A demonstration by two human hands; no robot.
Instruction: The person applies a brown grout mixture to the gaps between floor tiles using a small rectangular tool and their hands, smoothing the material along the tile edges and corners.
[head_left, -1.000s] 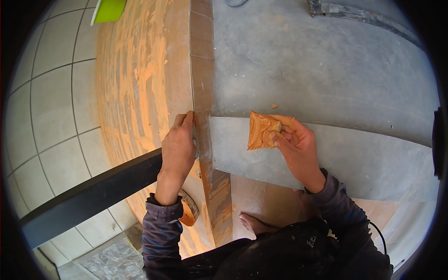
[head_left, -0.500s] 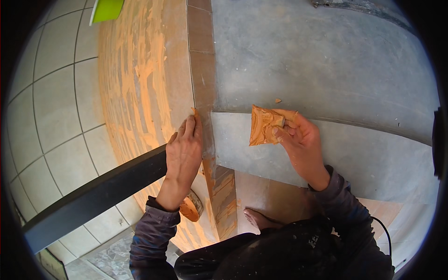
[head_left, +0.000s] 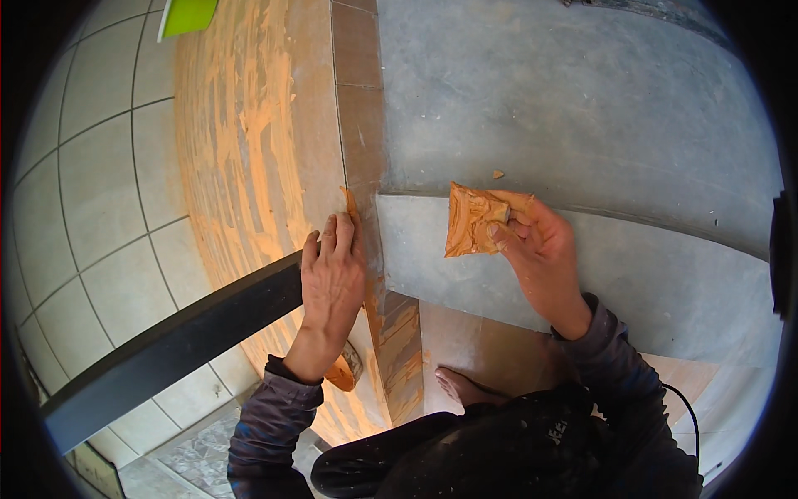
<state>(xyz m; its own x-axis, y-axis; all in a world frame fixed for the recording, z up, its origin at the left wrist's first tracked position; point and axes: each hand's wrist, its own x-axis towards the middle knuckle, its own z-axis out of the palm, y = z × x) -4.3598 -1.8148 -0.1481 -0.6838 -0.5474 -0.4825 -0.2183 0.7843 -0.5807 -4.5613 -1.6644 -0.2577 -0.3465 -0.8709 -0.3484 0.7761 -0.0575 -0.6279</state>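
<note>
My left hand [head_left: 332, 287] lies along the corner edge of a tan tiled surface, fingers stretched out and fingertips at the seam. A small strip of orange paste [head_left: 347, 200] sticks in the seam just beyond the fingertips. In my right hand [head_left: 547, 264] is a putty knife [head_left: 475, 218], its square blade thickly coated with the same orange paste. The thumb and fingers pinch it over the grey step, and its grip is mostly hidden. Orange paste streaks [head_left: 249, 125] cover much of the tan surface. Partly behind my left wrist is a round container [head_left: 341, 376] with orange paste.
A black bar [head_left: 174, 345] slants from the lower left to my left hand. Pale floor tiles [head_left: 100, 175] lie at left, and a green object [head_left: 189, 17] at top. The grey slab [head_left: 549, 83] drops at a step edge. A bare foot [head_left: 464, 387] stands below.
My left hand has slid toward me along the seam, showing more paste beyond its fingertips and covering more of the container. My right hand with the putty knife has barely moved.
</note>
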